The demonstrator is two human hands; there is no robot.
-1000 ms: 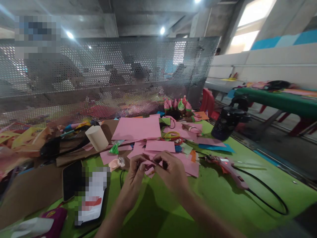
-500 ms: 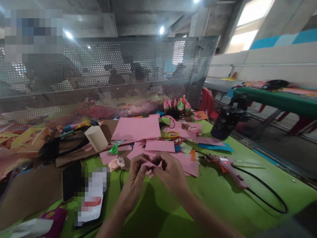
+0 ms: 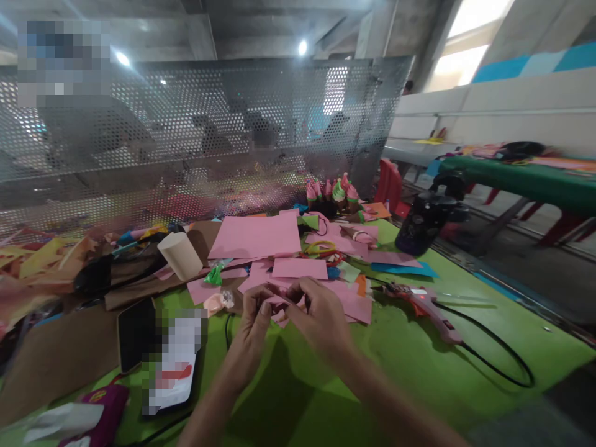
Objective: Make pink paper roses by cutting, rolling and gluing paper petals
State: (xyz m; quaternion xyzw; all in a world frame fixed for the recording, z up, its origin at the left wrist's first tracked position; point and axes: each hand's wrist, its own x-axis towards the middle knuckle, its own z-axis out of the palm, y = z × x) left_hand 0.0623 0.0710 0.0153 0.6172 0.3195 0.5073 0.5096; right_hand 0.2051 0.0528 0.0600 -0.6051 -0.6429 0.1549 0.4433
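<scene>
My left hand (image 3: 254, 320) and my right hand (image 3: 316, 313) meet over the green table (image 3: 419, 372), both pinching a small pink paper piece (image 3: 278, 302) between fingertips. The piece is mostly hidden by my fingers. Just beyond them lie several pink paper sheets (image 3: 256, 236) and smaller pink cut pieces (image 3: 300, 268). Right of my right hand a pink glue gun (image 3: 426, 305) rests on the table, its black cord (image 3: 493, 366) looping away to the right.
A cream paper roll (image 3: 179, 256) and brown cardboard (image 3: 60, 354) lie at left, a phone (image 3: 137, 332) near my left forearm. Finished pink-and-green paper pieces (image 3: 333, 192) stand at the back by a perforated metal screen (image 3: 209, 136). A dark bottle (image 3: 423, 223) stands at right.
My hands have stayed together on the pink piece, the fingers shifting slightly. The view has tilted up a little, so everything sits a bit lower and closer.
</scene>
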